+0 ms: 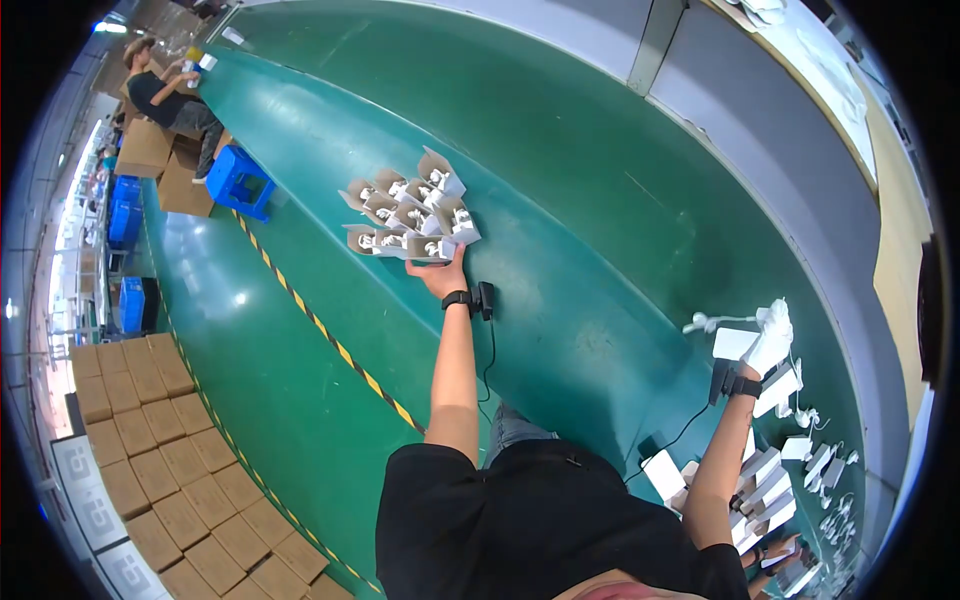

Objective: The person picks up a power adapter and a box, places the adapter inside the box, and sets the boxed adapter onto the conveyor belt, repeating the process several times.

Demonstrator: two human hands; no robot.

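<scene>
A cluster of small open boxes [402,212], white-grey with raised flaps and white pieces inside, stands on the green work surface ahead. My left hand [438,274] is at the cluster's near edge, thumb and fingers spanning the sides of the nearest open box [430,249]. Off to the right, my right hand is closed around a white corded item [772,335]; the fingers are mostly hidden by white material. Beside it sits a white box flap [735,345], and a white cord end [703,322] sticks out to the left. Both wrists carry black straps with small devices and cables.
More open boxes [762,490] and loose white corded pieces [838,520] lie at lower right, near another person's hands [782,556]. Brown cartons [180,460] are stacked on the left floor. A blue stool [240,182] and a seated person [165,98] are far left.
</scene>
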